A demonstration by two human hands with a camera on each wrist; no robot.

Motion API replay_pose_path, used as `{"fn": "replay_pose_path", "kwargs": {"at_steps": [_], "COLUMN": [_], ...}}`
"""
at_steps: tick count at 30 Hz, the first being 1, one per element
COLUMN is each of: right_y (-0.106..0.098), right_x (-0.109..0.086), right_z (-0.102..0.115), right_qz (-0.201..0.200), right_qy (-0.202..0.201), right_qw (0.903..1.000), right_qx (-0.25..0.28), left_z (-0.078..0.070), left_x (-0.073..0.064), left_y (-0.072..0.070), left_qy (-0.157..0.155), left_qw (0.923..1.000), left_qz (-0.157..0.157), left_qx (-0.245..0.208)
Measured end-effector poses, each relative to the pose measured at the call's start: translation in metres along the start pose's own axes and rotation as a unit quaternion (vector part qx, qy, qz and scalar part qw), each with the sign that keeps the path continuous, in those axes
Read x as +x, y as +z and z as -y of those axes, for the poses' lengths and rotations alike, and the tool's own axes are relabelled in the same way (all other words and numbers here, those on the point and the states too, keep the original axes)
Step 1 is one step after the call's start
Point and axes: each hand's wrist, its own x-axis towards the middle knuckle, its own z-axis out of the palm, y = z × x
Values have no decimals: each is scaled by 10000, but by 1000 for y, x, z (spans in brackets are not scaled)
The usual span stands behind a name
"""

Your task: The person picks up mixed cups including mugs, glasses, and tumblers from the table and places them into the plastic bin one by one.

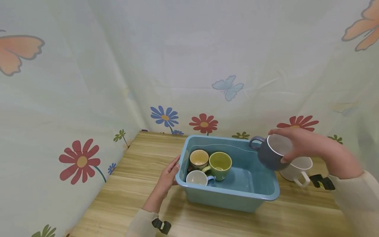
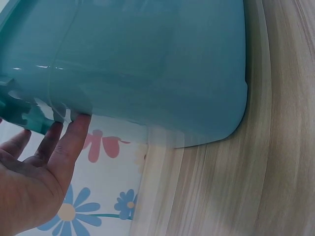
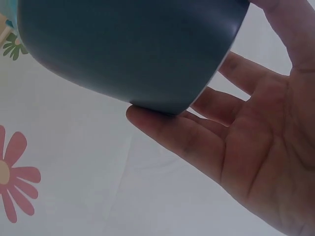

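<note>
My right hand [image 1: 305, 143] grips a dark blue-grey mug [image 1: 267, 156] with a white inside, fingers and thumb spread across it. The mug is tilted, its handle pointing left, and overlaps the right end of the blue plastic basin [image 1: 228, 191] in the head view. From the right wrist, the mug [image 3: 133, 44] shows its smooth dark side against the fingers. At the basin's left end, my left hand [image 1: 167, 179] rests with extended fingers at the rim. Inside the basin's left half stand a green mug [image 1: 220, 164], a yellow-lined cup [image 1: 199, 158] and a white-lined cup [image 1: 196, 177] with a blue handle.
A white mug [image 1: 299, 168] stands on the wooden table [image 1: 148, 158] just right of the basin, partly hidden by the dark mug and my right hand. Behind the table hangs a pale curtain [image 1: 183, 65] printed with flowers and butterflies.
</note>
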Motion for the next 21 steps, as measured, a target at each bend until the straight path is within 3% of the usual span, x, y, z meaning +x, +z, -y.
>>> {"fn": "replay_pose_path", "kwargs": {"at_steps": [11,21], "right_y": [-1,2], "right_x": [13,26], "right_z": [6,18], "right_qz": [375,607], "right_qy": [206,92], "right_qw": [9991,9981], "right_qx": [15,-26], "left_z": [-1,-1], "left_x": [-1,-2], "left_y": [1,2], "left_qy": [-61,-71], "left_qw": [10000,9999], "left_qz": [-56,-94], "left_qx": [-16,-59]}}
